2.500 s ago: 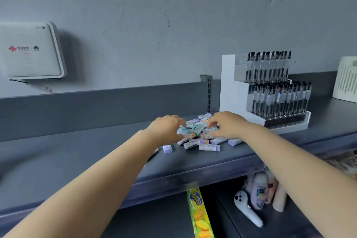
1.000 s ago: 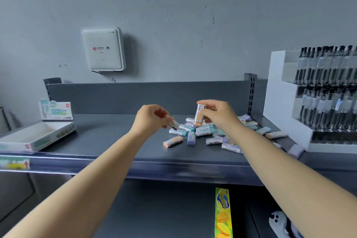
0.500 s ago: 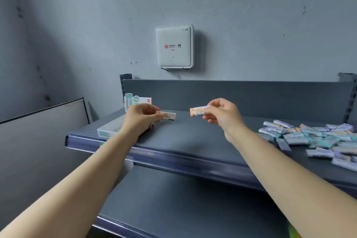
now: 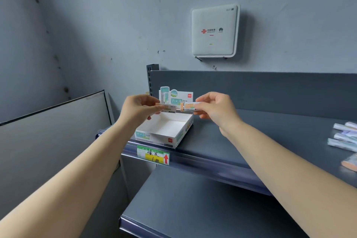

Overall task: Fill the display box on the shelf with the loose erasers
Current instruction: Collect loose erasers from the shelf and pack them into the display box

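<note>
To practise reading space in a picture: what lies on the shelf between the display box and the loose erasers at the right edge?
Nothing: in the head view, the shelf is bare between the display box and the loose erasers.

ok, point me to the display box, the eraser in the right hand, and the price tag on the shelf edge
display box (image 4: 174, 137): head view, right side wall.
right-hand eraser (image 4: 188, 106): head view, middle of sleeve.
price tag (image 4: 153, 154): head view, label centre.
</note>
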{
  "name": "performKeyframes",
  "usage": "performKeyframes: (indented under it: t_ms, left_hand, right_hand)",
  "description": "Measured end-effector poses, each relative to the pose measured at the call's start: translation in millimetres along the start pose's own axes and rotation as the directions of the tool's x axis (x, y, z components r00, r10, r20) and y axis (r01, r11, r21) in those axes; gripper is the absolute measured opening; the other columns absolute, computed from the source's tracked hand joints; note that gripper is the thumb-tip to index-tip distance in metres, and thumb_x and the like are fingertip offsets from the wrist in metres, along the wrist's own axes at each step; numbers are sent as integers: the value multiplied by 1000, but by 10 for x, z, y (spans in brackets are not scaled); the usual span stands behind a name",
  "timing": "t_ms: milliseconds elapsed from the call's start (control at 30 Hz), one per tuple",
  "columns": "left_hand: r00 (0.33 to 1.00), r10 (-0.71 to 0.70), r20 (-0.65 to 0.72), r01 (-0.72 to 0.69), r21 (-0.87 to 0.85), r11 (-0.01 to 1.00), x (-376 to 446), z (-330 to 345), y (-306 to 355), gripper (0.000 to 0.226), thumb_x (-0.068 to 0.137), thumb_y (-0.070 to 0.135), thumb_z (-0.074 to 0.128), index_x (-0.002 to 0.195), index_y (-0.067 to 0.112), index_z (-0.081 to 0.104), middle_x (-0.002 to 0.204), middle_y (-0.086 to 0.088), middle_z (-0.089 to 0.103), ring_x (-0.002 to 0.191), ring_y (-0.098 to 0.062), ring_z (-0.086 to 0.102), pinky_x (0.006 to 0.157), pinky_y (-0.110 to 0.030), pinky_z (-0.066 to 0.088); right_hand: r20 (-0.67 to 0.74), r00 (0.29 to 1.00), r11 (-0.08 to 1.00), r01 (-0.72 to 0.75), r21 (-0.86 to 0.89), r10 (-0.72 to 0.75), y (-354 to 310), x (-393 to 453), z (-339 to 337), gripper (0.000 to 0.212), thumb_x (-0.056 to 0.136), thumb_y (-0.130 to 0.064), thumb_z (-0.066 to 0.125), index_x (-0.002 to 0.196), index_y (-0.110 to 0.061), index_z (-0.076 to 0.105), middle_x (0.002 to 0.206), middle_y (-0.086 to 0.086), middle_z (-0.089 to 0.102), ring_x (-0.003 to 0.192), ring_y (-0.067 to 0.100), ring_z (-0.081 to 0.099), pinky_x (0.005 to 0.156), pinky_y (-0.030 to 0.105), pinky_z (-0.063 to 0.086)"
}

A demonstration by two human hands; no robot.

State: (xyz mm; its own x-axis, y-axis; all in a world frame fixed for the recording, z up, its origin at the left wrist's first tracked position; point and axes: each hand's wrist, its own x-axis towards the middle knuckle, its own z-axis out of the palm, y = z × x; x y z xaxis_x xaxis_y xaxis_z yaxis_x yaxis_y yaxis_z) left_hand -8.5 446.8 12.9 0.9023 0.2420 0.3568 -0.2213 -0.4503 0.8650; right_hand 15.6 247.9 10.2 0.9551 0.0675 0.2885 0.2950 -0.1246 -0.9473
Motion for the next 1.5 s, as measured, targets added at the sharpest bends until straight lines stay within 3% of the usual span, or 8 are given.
performKeyframes:
  t_ms: [200,433,733,867,1000,1133,1333,1500]
  left_hand:
    - [1000,-16,-2,16,67,998,194,-48,-128,13,70,31,78,72,23,68,68,5,69,54,-4,56,45,-13,42]
    - [997,-28,78,19,105,994,502,-31,-320,17,69,26,80,77,14,72,67,5,65,58,-6,49,44,-9,37]
    - [942,100,320,-181,236,955,873,100,-604,16,65,24,82,76,15,74,64,8,66,46,6,52,43,-3,34]
    - [903,164,398,-279,251,927,984,99,-663,16,66,26,82,76,16,76,64,8,66,48,1,54,41,-8,34]
    - [857,211,469,-393,333,857,1072,88,-694,22,67,36,79,80,20,77,85,-1,74,79,-21,65,61,-35,54]
    - [838,240,491,-460,399,793,1124,64,-724,22,69,41,77,81,23,77,84,2,73,77,-22,65,62,-35,52]
    - [798,252,548,-554,500,666,1130,85,-749,8,76,26,70,83,27,75,86,9,64,85,-18,60,60,-24,39]
    - [767,246,593,-599,524,605,1139,76,-707,13,72,37,73,84,31,73,61,11,50,67,-14,50,47,-20,27]
  right_hand:
    - [25,1000,996,-11,-91,14,67,276,224,14,77,-1,64,69,-13,61,96,11,69,63,20,68,58,26,51]
    - [-38,999,949,22,-315,-36,185,424,319,17,70,-5,69,60,-17,62,76,4,70,55,14,62,48,18,45]
    - [-81,995,813,2,-583,-61,261,484,493,23,66,-17,78,56,-29,61,78,-4,67,86,17,66,78,35,54]
    - [-112,993,745,-43,-666,-43,273,481,582,18,68,-18,77,61,-26,63,79,-3,65,88,17,64,80,33,53]
    - [-117,993,692,-72,-719,-18,279,486,636,13,68,-20,77,64,-26,66,75,-8,64,88,15,62,79,31,52]
    - [-116,993,638,-82,-766,-12,267,489,665,3,71,-22,74,72,-23,72,66,-12,60,81,15,63,75,27,50]
    - [-20,1000,374,-16,-927,-7,220,466,731,10,79,-29,66,87,-29,72,75,-15,56,84,13,53,67,27,40]
    - [82,997,147,79,-986,13,182,533,789,15,80,-26,63,92,-32,70,81,-13,51,83,15,48,64,26,36]
